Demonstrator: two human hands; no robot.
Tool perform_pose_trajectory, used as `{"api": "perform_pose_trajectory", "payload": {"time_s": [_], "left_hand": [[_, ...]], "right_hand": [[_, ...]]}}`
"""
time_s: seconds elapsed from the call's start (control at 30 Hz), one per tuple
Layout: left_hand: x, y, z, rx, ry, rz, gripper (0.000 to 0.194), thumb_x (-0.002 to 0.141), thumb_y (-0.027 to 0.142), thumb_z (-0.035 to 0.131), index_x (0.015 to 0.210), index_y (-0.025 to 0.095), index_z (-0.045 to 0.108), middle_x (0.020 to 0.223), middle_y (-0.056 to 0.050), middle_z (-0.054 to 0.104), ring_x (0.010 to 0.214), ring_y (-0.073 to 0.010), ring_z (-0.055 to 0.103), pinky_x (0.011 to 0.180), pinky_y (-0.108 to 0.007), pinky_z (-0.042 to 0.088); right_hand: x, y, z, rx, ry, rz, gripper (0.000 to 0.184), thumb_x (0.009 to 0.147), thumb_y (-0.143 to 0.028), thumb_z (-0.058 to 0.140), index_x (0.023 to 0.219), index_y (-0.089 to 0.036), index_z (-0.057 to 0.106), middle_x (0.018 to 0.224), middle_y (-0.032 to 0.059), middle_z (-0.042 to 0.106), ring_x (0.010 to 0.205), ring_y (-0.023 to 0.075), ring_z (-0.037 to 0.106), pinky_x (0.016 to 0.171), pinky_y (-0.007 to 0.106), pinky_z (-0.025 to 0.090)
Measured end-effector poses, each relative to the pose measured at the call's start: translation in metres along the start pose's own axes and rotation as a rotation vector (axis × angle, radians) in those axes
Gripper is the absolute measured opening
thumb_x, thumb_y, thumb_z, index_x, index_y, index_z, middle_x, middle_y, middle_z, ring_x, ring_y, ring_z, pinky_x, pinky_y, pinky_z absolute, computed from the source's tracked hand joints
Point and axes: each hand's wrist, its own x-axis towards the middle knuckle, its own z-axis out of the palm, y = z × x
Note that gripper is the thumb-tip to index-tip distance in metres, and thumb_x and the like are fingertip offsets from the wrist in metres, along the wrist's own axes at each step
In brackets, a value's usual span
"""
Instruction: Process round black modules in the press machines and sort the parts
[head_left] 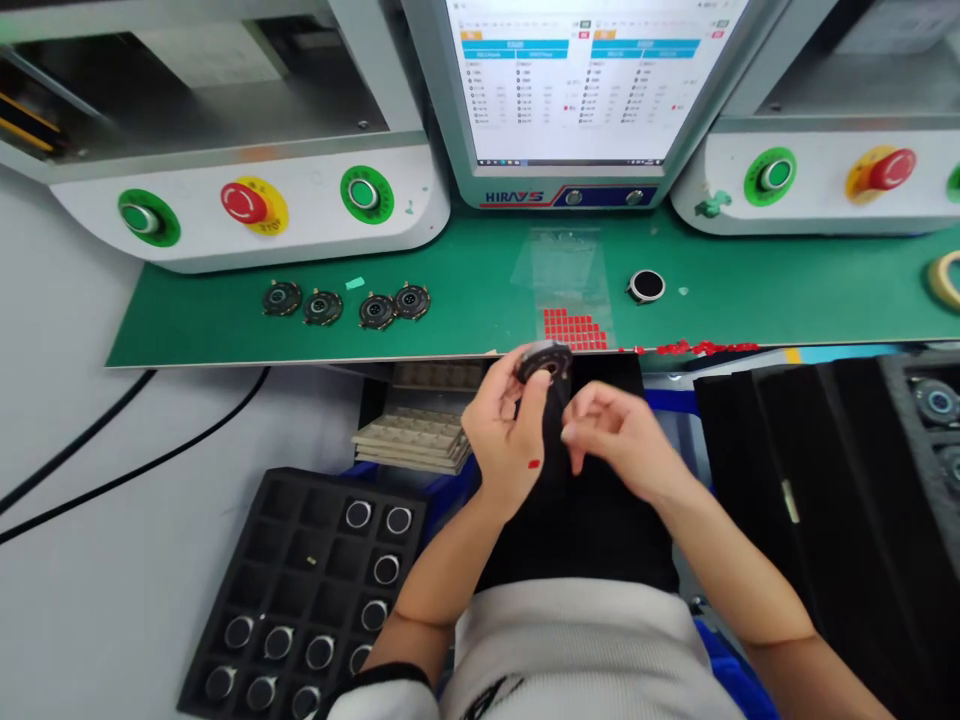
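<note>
Above a black pad (592,530), left hand (506,430) grips a dark disc (544,362); right hand (619,435) hangs open, fingers (589,405) empty

"HIRAYS" stands in blue on the lower bezel of the monitor (570,197), and "STOP" on the yellow ring (273,222) of the red emergency button (244,203), while the screen (577,85) text is too small to read.

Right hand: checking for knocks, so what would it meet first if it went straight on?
Probably the left hand, holding a dark round part; the right hand points its fingers that way, though depth is unclear from this view.
</note>
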Motion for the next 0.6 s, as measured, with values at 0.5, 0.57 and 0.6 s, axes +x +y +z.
{"api": "perform_pose_trajectory", "payload": {"time_s": [0.5, 0.57, 0.6], "left_hand": [[0.059, -0.058, 0.02, -0.464, -0.078, -0.469, 0.033, 0.075, 0.038, 0.073, 0.096, 0.013, 0.065, 0.099, -0.009, 0.072, 0.093, -0.0174, 0.069, 0.091, -0.034, 0.054], [0.059, -0.057, 0.019, -0.458, -0.084, -0.474, 0.034, 0.076, 0.039, 0.073, 0.098, 0.013, 0.065, 0.1, -0.009, 0.072, 0.094, -0.0178, 0.069, 0.09, -0.033, 0.054], [0.059, -0.056, 0.017, -0.455, -0.091, -0.482, 0.035, 0.076, 0.039, 0.073, 0.098, 0.014, 0.065, 0.1, -0.01, 0.072, 0.094, -0.0179, 0.07, 0.089, -0.032, 0.055]], "right_hand": [[0.105, -0.032, -0.041, -1.306, 0.225, -0.415, 0.01, 0.082, -0.015, 0.055, 0.09, -0.019, 0.058, 0.089, 0.0068, 0.069, 0.075, 0.0188, 0.063, 0.069, 0.031, 0.048], [0.101, -0.034, -0.036, -1.22, 0.245, -0.44, 0.007, 0.083, -0.017, 0.056, 0.088, -0.019, 0.059, 0.088, 0.0058, 0.069, 0.074, 0.0177, 0.063, 0.07, 0.031, 0.049], [0.098, -0.036, -0.033, -1.127, 0.258, -0.454, 0.005, 0.084, -0.02, 0.057, 0.088, -0.02, 0.06, 0.088, 0.0051, 0.069, 0.074, 0.017, 0.064, 0.071, 0.031, 0.051]]}}
